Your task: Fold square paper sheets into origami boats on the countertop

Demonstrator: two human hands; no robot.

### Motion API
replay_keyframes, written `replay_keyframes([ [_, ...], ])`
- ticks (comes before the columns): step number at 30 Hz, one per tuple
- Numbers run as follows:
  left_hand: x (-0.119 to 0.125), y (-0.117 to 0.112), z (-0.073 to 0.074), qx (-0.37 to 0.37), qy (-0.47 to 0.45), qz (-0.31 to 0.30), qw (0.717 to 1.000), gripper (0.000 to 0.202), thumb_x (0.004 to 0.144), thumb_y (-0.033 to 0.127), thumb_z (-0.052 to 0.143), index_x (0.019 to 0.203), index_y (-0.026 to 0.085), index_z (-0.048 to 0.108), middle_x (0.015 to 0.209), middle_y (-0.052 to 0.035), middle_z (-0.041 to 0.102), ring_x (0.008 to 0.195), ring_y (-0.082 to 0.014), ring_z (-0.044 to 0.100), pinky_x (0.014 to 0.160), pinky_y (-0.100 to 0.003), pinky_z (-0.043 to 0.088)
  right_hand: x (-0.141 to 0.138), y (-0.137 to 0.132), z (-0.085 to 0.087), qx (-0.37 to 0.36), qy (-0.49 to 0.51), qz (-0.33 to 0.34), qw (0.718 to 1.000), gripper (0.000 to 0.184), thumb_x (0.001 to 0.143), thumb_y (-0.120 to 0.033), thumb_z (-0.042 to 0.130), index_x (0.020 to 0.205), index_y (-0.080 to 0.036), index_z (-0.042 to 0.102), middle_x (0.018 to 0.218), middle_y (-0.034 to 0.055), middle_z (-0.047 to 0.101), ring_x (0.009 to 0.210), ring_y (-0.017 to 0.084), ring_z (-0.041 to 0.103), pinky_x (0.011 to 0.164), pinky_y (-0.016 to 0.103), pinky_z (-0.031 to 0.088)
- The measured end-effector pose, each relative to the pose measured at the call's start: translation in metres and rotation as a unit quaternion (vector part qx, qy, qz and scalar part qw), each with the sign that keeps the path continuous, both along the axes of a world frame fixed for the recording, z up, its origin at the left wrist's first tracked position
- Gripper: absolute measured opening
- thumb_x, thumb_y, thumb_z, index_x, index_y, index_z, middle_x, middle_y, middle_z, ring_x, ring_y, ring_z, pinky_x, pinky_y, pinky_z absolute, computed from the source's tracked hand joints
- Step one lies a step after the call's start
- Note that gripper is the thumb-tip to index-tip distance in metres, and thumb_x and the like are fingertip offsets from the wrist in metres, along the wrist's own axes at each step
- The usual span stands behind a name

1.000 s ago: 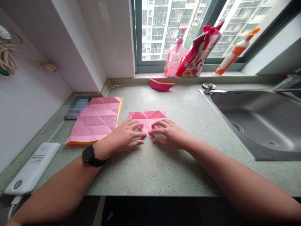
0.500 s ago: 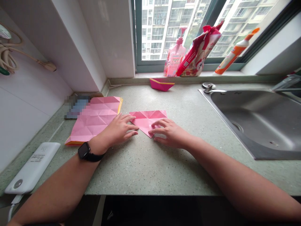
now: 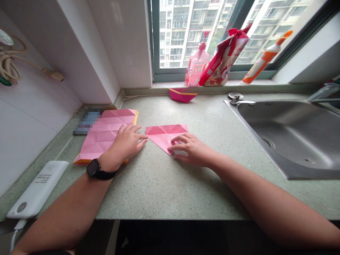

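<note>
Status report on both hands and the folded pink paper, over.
Right hand on folded pink paper. Left hand open, beside its left corner. Paper's right side partly hidden by right hand.

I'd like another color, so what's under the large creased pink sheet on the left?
Yellow paper peeks out along the right and near edges of the pink sheet. The sheet hides the rest, so I can't tell how many layers lie there.

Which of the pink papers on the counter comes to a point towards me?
The small folded paper by your right hand. The big creased sheet at left lies spread out; the deep pink boat has ends pointing sideways.
</note>
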State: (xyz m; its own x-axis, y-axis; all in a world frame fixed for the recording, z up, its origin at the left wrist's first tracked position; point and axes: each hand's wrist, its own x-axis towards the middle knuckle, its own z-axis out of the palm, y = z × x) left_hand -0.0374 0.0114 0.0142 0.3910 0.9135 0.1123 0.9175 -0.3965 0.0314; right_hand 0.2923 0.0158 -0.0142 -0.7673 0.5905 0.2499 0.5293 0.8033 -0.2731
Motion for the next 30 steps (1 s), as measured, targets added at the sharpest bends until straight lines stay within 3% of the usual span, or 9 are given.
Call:
replay_keyframes([
  [4,-0.002,0.002,-0.002,0.021,-0.009,-0.002,1.0,0.026,0.108,0.036,0.07,0.124,0.026,0.088,0.154,-0.0155,0.07,0.147,-0.0427,0.058,0.126,-0.072,0.043,0.001,0.001,-0.001,0.005,-0.001,0.0,1.0,0.026,0.1,-0.035,0.084,0.126,-0.037,0.084,0.133,0.0075,0.076,0.124,0.03,0.068,0.112,0.053,0.055],
  [7,0.004,-0.002,-0.004,0.059,-0.065,-0.041,0.995,0.032,0.108,0.033,0.069,0.136,0.021,0.082,0.151,-0.0182,0.07,0.144,-0.041,0.061,0.125,-0.069,0.047,0.001,0.002,-0.004,0.014,-0.003,0.005,1.0,0.028,0.101,-0.035,0.083,0.129,-0.036,0.084,0.133,0.0085,0.076,0.124,0.03,0.068,0.113,0.055,0.054],
  [9,0.015,-0.009,-0.005,0.055,-0.116,-0.113,0.985,0.037,0.111,0.031,0.065,0.145,0.021,0.076,0.15,-0.0172,0.07,0.141,-0.0364,0.064,0.123,-0.062,0.052,0.002,0.003,-0.005,0.02,-0.003,0.009,1.0,0.027,0.102,-0.036,0.082,0.129,-0.036,0.084,0.132,0.0085,0.076,0.125,0.031,0.067,0.114,0.055,0.054],
  [12,0.033,-0.022,-0.009,-0.027,-0.143,-0.248,0.958,0.043,0.112,0.036,0.065,0.155,0.026,0.067,0.156,-0.0146,0.066,0.143,-0.0328,0.063,0.122,-0.053,0.056,0.003,0.004,-0.007,0.024,-0.001,0.012,1.0,0.026,0.104,-0.037,0.08,0.13,-0.035,0.084,0.131,0.0086,0.076,0.125,0.03,0.066,0.114,0.054,0.054],
  [14,0.043,-0.029,-0.012,-0.06,-0.136,-0.279,0.949,0.048,0.111,0.04,0.069,0.157,0.025,0.065,0.155,-0.016,0.066,0.14,-0.0342,0.064,0.12,-0.054,0.057,0.004,0.004,-0.006,0.022,-0.001,0.014,1.0,0.028,0.105,-0.037,0.078,0.132,-0.033,0.083,0.133,0.0094,0.076,0.126,0.03,0.066,0.115,0.054,0.054],
  [21,0.046,-0.032,-0.011,-0.113,-0.109,-0.266,0.951,0.043,0.111,0.043,0.069,0.151,0.028,0.071,0.157,-0.0154,0.064,0.143,-0.0367,0.062,0.123,-0.057,0.054,0.011,0.007,0.002,-0.028,0.02,0.028,0.999,0.023,0.104,-0.03,0.079,0.126,-0.035,0.085,0.14,0.0062,0.077,0.129,0.026,0.069,0.12,0.051,0.051],
  [30,0.047,-0.031,-0.008,-0.112,-0.106,-0.269,0.951,0.039,0.11,0.04,0.07,0.147,0.029,0.073,0.154,-0.0136,0.065,0.14,-0.0361,0.063,0.121,-0.055,0.054,0.02,0.014,0.005,-0.04,0.027,0.025,0.999,0.018,0.106,-0.033,0.078,0.119,-0.039,0.089,0.134,0.0047,0.079,0.123,0.023,0.07,0.115,0.047,0.052],
])
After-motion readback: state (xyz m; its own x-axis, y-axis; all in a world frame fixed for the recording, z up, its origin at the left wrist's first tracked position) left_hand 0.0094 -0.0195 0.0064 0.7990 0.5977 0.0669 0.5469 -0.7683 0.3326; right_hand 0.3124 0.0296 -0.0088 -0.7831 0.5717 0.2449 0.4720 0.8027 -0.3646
